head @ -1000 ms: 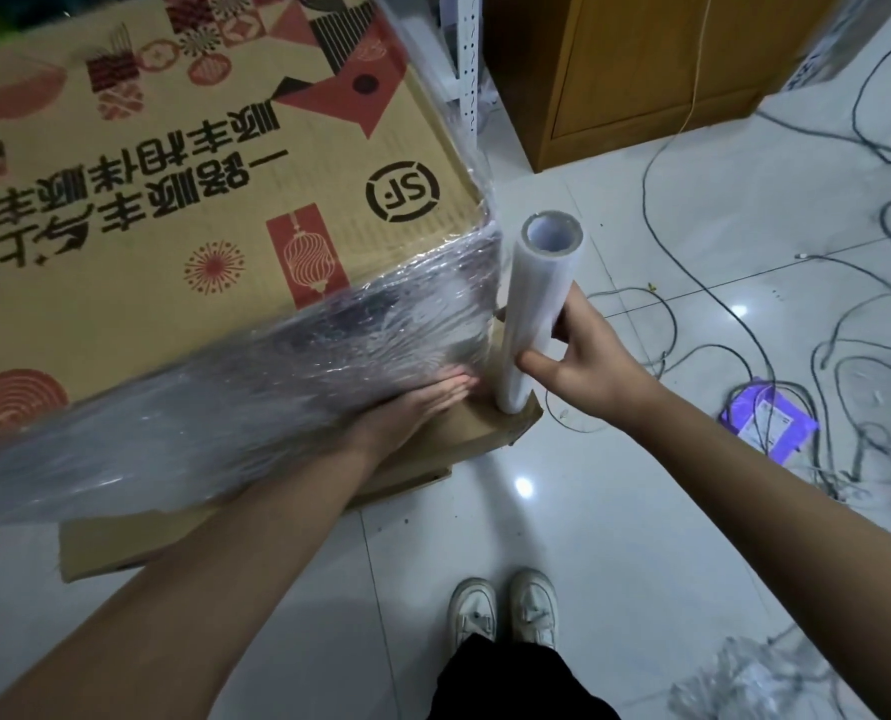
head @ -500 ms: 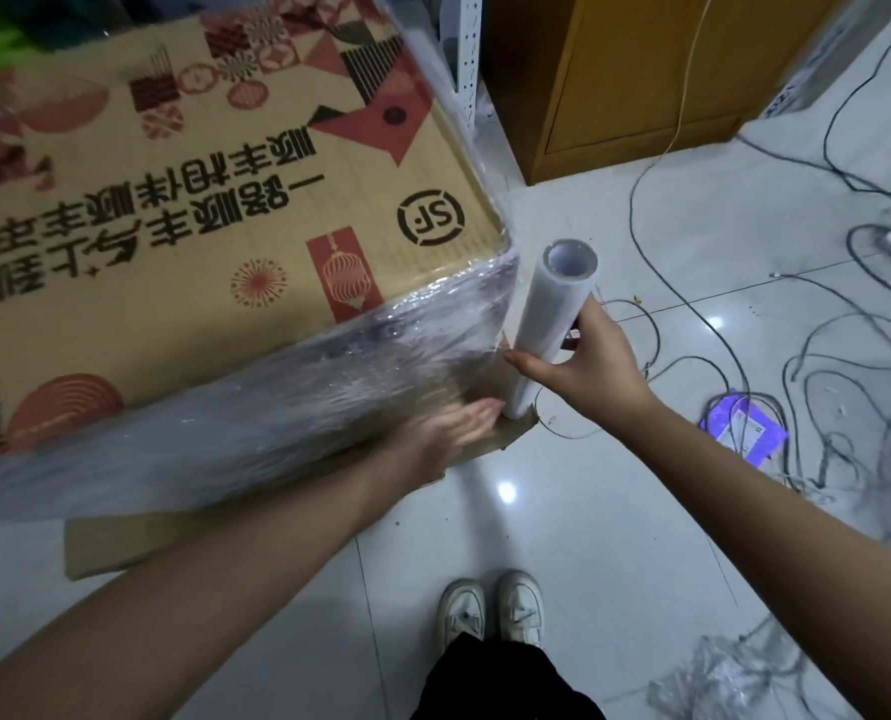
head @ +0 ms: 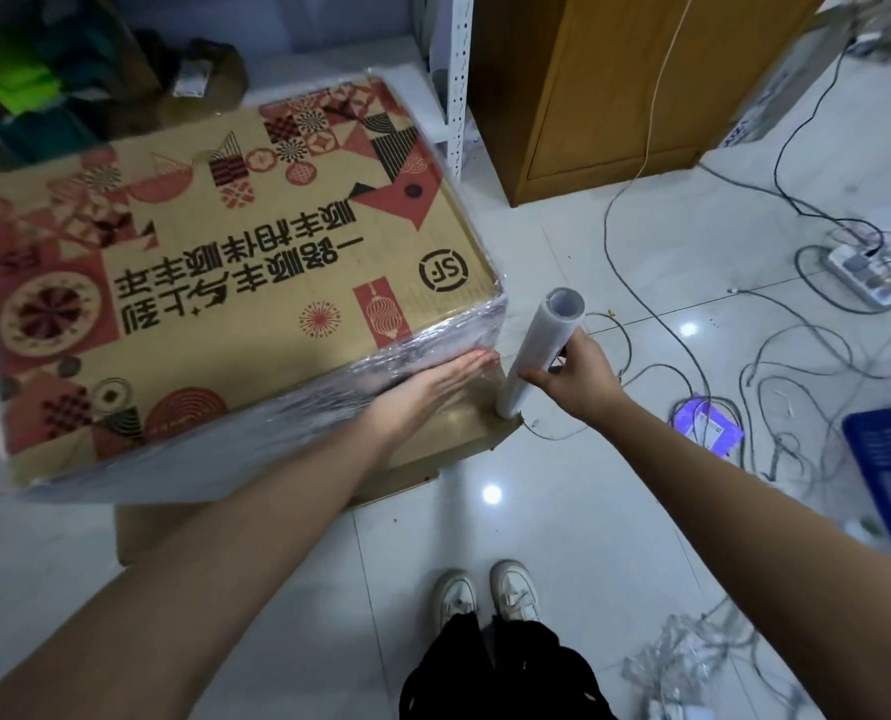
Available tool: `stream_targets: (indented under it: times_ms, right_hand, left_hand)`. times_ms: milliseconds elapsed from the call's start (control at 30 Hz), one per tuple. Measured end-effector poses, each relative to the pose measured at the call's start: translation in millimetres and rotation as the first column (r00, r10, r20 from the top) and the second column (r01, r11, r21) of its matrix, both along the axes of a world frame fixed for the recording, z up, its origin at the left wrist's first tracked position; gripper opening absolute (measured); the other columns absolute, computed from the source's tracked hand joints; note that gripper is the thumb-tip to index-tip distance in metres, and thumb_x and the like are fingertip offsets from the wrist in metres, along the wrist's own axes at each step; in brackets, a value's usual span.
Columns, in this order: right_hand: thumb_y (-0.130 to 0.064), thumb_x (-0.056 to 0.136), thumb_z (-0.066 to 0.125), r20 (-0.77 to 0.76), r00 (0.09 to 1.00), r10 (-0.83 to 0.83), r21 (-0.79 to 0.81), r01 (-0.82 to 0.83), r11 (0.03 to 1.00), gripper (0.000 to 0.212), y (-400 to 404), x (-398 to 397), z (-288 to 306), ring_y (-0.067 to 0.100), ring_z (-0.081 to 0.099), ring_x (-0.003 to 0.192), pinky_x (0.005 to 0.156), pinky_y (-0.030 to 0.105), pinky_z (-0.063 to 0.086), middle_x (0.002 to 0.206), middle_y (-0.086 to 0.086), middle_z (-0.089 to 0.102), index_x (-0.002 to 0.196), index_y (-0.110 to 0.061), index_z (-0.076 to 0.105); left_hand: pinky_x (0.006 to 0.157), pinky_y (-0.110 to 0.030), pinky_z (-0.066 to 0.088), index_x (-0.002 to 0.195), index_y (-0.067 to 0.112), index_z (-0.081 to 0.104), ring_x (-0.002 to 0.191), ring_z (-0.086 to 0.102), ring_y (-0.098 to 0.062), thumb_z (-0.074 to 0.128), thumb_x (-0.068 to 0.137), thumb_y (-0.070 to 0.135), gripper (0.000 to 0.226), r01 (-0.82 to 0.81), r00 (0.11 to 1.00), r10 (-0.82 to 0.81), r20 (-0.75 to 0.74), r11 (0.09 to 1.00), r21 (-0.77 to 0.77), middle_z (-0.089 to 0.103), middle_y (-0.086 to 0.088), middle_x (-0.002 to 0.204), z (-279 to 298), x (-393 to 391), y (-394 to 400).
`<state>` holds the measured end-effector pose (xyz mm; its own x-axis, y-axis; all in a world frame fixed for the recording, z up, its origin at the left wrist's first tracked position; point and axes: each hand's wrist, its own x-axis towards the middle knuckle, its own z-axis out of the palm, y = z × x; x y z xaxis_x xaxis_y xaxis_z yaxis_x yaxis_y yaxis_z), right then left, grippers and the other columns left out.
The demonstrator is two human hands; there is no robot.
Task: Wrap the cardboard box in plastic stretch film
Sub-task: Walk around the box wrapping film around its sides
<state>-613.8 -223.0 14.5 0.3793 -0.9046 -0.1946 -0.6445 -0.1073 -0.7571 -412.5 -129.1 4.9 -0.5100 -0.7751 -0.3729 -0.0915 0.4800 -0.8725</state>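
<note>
hands: left (head: 435, 383) flat on film-covered box (head: 235, 283) | right (head: 576, 379) grips roll (head: 539, 356)

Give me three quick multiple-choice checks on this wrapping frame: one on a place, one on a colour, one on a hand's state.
1. Where is the film roll?
A. beside the cardboard box's near right corner
B. lying on the box top
C. inside the wooden cabinet

2. What colour is the crate at the right edge?
A. green
B. blue
C. red

3. What is the left hand doing?
A. gripping the roll
B. hanging idle
C. pressing flat on the film-covered side

Key: 1 A, the roll stands just off that corner, held by the right hand. 2 B, the crate is plainly blue. 3 C, straight fingers lie against the film.
</note>
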Motion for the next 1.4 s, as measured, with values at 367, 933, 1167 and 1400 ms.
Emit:
stream_targets:
  times_ms: [367,933,1167,1400]
  right_hand:
    - [0.013,0.072,0.062,0.173,0.977,0.124,0.185,-0.155,0.97,0.033,-25,-5,10,0.008,0.056,0.08,0.062,0.005,0.042,0.096,0.011,0.063,0.103,0.001,0.059]
    - [-0.002,0.087,0.059,0.387,0.873,0.296,0.317,-0.427,0.847,0.045,-57,-15,-12,-0.003,0.053,0.095,0.079,0.014,0.045,0.119,0.008,0.051,0.124,-0.02,0.041]
    - [0.0,0.08,0.065,0.35,0.884,0.31,0.278,-0.414,0.867,0.047,-61,-10,-10,0.009,0.051,0.091,0.076,0.023,0.042,0.109,0.003,0.053,0.122,-0.008,0.045]
    - [-0.024,0.069,0.082,0.131,0.942,0.308,0.253,-0.332,0.909,0.053,-66,2,-15,0.019,0.056,0.093,0.078,0.032,0.048,0.106,0.004,0.06,0.112,-0.012,0.055]
  left_hand:
    - [0.115,-0.04,0.005,0.147,-0.001,0.011,0.141,0.014,-0.028,0.035,0.094,0.032,0.067,0.023,0.96,0.005,-0.28,0.995,0.099,0.01,-0.015,0.155,19,-31,12]
    - [0.107,-0.062,-0.008,0.136,-0.019,-0.006,0.131,-0.006,-0.056,0.047,0.089,0.02,0.081,-0.354,0.935,0.354,0.04,0.911,0.214,-0.005,-0.037,0.146,56,-54,2]
    - [0.106,-0.055,-0.006,0.146,-0.002,0.014,0.138,0.017,-0.033,0.033,0.096,0.026,0.061,-0.48,0.857,0.5,-0.125,0.863,0.16,0.02,-0.016,0.151,58,-97,-22]
    - [0.103,-0.062,-0.012,0.144,-0.005,0.02,0.135,0.013,-0.043,0.046,0.092,0.022,0.065,-0.455,0.878,0.471,-0.082,0.876,0.16,0.018,-0.023,0.15,58,-85,-17]
